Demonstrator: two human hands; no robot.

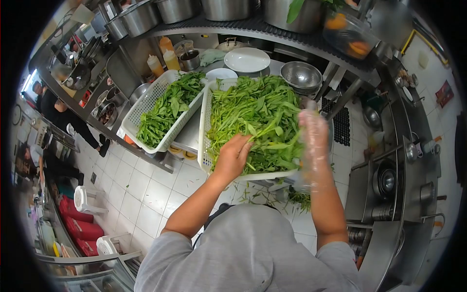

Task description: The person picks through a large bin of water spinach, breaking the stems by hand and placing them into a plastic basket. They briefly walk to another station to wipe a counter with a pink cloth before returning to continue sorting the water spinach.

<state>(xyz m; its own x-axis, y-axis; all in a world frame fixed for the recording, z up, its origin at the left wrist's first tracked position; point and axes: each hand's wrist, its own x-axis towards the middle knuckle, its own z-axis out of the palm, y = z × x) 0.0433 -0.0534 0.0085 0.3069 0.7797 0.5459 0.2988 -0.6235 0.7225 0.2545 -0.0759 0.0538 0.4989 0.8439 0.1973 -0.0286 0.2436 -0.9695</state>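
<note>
My left hand (pixel 234 156) is bare and closed, its thumb and fingers pinching leafy green stems (pixel 265 130) over the near edge of the right-hand basket. A heap of long-stemmed leafy greens (pixel 238 104) fills that white plastic basket (pixel 205 131). At the basket's right side is my right hand (pixel 314 129), in a clear plastic glove. Motion smears its fingers, which overlap the greens at that edge. To the left, a second white basket (pixel 130 127) stands tilted in view, holding more of the same leafy greens (pixel 168 112).
Behind the baskets are a white oval plate (pixel 247 60), a metal colander (pixel 301 76) and sauce bottles (pixel 171 60). Large pots (pixel 228 9) line the shelf above. Leaf scraps (pixel 257 195) litter the tiled floor. Two people stand at far left, near white stools (pixel 86 199).
</note>
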